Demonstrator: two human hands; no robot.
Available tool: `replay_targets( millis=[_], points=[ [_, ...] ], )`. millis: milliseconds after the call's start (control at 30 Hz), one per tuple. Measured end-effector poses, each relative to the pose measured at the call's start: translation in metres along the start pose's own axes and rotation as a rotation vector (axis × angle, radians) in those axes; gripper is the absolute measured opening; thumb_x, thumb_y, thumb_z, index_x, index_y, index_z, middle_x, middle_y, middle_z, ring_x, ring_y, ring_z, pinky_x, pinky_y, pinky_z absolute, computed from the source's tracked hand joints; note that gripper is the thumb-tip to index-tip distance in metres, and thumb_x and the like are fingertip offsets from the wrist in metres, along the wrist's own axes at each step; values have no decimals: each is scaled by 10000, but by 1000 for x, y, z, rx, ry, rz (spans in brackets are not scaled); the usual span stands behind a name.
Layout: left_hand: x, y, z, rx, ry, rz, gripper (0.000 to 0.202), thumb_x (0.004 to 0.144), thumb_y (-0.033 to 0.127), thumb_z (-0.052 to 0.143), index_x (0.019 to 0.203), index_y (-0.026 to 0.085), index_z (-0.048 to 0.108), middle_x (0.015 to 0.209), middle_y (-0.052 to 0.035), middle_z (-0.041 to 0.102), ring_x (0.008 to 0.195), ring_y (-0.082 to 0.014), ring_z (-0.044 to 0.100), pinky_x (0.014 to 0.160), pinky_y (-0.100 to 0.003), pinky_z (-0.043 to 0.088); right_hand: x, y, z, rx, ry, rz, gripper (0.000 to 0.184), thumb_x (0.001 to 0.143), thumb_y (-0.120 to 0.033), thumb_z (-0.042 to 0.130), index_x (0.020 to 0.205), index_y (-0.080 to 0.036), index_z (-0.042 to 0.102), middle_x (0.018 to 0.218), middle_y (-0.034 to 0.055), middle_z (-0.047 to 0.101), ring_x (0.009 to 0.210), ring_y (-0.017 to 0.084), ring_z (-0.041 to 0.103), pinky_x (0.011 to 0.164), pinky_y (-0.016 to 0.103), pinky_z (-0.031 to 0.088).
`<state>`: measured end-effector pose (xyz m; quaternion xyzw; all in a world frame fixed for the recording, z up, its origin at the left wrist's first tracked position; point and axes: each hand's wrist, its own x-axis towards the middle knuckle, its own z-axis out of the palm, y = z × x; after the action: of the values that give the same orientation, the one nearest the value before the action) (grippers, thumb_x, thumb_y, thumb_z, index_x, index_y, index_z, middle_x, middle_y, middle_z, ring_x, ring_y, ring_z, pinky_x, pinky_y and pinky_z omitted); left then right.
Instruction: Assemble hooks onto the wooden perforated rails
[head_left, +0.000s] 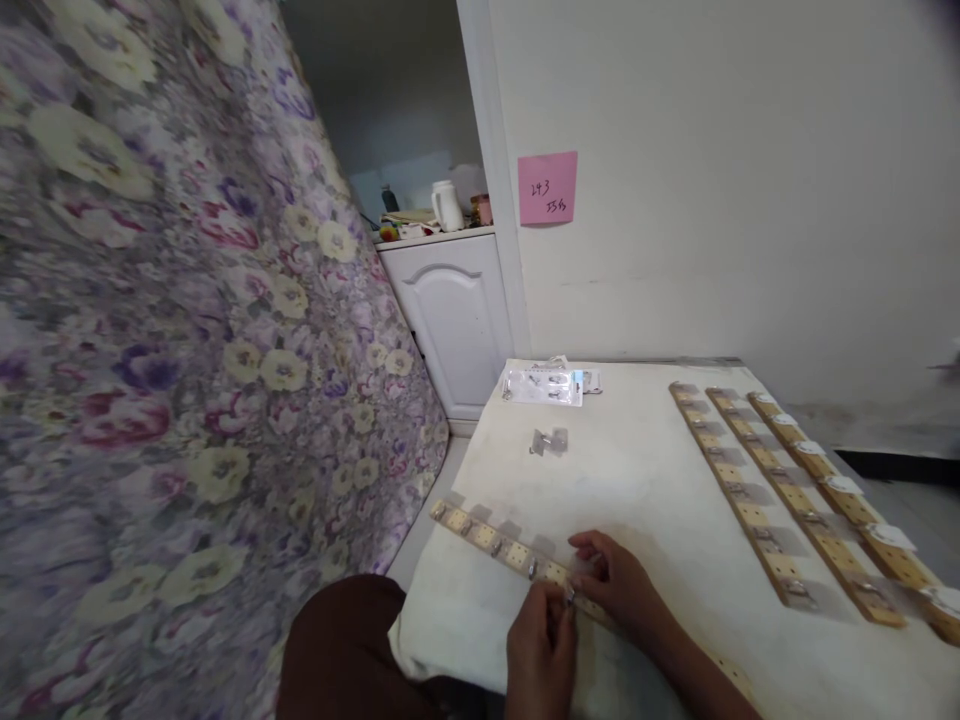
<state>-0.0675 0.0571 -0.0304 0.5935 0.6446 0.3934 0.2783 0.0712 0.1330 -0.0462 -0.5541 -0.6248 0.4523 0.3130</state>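
Observation:
A narrow wooden strip [486,537] with drilled holes lies slantwise across the near part of the white-covered table. Small metal fittings [533,568] sit at intervals along it, some with clear flaps beside them. My left hand [538,640] is closed at the strip's near edge, its fingertips pinching a small shiny metal piece [569,596]. Over the strip from the right comes my right hand [619,585], thumb and forefinger apart beside that piece. Both hands cover part of the strip, and its right end emerges beyond my right forearm.
Three similar wooden strips [731,480] with fittings lie along the table's right side. A loose clear-and-metal piece [551,441] and a blister pack [544,387] are farther back on the table [622,450]. A floral curtain [225,350] hangs at left; a wall stands behind.

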Motion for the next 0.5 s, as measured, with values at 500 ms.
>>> replay_targets(
  millis=[500],
  points=[
    [0, -17, -7, -190, 92, -72, 247, 839, 451, 476, 784, 212, 508, 579, 67, 440, 535, -118, 436, 531, -216, 351, -3, 3, -13, 55, 22, -109, 276, 744, -313, 517, 943, -163, 635, 851, 59, 664, 777, 190, 604, 731, 302, 460]
  ],
)
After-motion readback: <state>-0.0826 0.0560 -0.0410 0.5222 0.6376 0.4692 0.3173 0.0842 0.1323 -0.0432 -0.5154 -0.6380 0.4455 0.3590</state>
